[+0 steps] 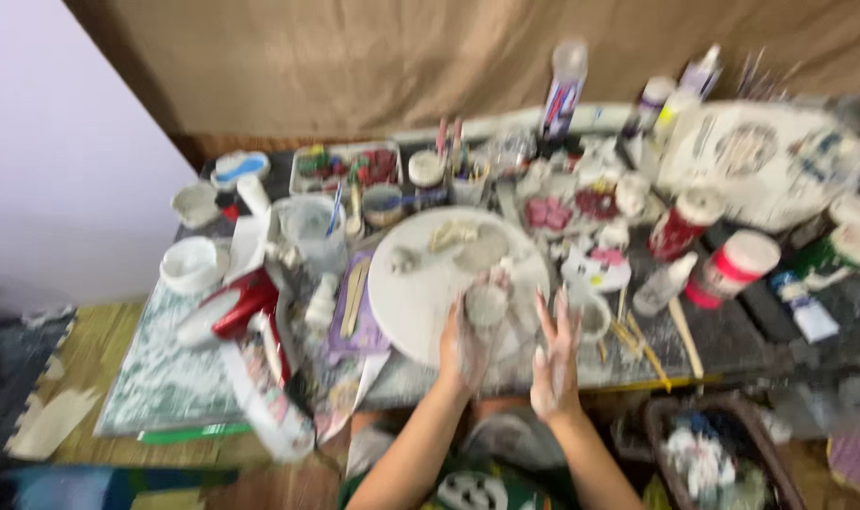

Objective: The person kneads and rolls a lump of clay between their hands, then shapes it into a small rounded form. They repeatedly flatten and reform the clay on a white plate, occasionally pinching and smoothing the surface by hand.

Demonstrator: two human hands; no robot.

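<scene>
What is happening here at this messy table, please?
A person sits at a low, crowded table and works with pale clay. The left hand holds a small grey lump of clay over a round white board. The right hand is open beside it, fingers spread and smeared with clay, holding nothing. A few small clay pieces lie on the board. Around it stand paint jars, cups and wooden sticks. The picture is blurred, so finer details are unclear.
</scene>
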